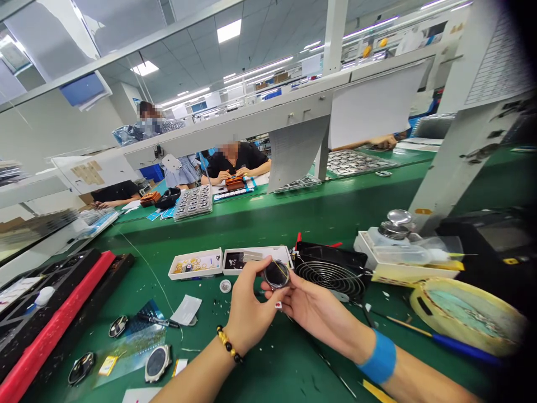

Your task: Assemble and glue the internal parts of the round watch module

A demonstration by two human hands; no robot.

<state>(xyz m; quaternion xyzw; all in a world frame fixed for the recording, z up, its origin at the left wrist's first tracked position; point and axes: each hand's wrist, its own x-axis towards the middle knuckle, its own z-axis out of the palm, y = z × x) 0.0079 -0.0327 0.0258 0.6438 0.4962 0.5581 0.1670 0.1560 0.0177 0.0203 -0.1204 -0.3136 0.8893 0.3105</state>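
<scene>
One long red bar [62,322] slants along a black tray [31,330] at the left of the green desk [268,218]. Next come three round watch parts [158,362], near a thin, shiny see-through sheet [134,350]. Two low white boxes [180,276] stand end to end, one with gold rings inside.

Just in front of them, above the desk, both hands are pinched on a round watch case [276,275]. The left hand [247,299], with smooth beads [230,346] at its wrist, grips the left edge; the right hand [308,302], below a blue band [378,356], grips the right. Its dark, glassy face tips up and back toward the wearer. Being round, it shows me no long side.

A black fan [329,274] with wire rings sits close behind the right hand, so room is tight there. Farther right are a white box [413,271] with bottles, a yellow dish [422,308] with a curved rim, and a blue-handled tool [465,348].
</scene>
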